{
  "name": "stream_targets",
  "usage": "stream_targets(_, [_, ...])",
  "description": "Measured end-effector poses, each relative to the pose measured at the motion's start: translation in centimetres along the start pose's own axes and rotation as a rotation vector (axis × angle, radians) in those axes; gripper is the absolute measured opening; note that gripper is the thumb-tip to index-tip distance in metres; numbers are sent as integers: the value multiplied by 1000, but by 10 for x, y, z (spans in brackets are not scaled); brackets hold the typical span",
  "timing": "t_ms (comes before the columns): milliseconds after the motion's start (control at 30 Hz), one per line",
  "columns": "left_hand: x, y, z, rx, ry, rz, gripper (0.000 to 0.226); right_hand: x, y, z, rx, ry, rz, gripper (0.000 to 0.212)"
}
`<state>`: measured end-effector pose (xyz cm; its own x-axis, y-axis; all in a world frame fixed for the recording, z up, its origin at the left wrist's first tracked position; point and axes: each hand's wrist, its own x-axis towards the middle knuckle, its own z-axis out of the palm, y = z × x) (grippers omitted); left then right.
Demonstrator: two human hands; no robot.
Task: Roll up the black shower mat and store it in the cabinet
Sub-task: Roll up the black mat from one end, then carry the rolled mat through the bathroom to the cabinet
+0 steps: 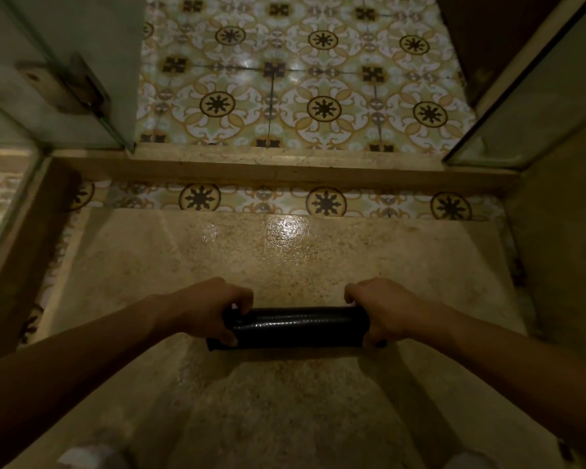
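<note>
Both hands grip a black mat [300,328], rolled into a tight tube lying crosswise on the shower floor [285,265]. The left hand [205,311] wraps the tube's left end, fingers curled over the top and thumb on the near side. The right hand [383,311] closes the same way around the right end. A flat strip of mat shows under the roll along its near edge. The roll sits at about 6 o'clock, just below the middle of the view, with bare forearms reaching in from 7 and 5 o'clock.

The floor beneath is speckled beige stone with a bright glare spot at 12 o'clock from the roll. Beyond it runs a band of patterned tile [325,201], then a raised stone curb [285,170]. Past the curb, more patterned tile fills the top. A glass panel with a metal hinge [65,86] stands at 10 o'clock, another glass panel [538,96] at 2 o'clock.
</note>
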<state>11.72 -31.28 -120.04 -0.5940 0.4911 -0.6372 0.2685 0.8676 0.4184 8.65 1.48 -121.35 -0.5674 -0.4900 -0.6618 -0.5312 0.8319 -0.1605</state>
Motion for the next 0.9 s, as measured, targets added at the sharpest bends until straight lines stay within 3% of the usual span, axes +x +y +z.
stream_targets(167, [1,4,25,223,84,-37,69,-7,-11,13,-111,71,-47,64])
stream_targets(367, [0,-2,38,67,64,-21,63,-2,-11,23,3,-8,-14,69])
stream_targets(567, [-15,29,46,351,29,-30,56,-13,-24,26,-176,-32,-93,57])
stream_targets(767, [-88,50,-23,137,111,-100,56,-81,-42,-57,25,152,-6,53])
stream_targets(900, [-150,81,-111,236,199,-120,63,-151,-65,-146,225,170,64,56])
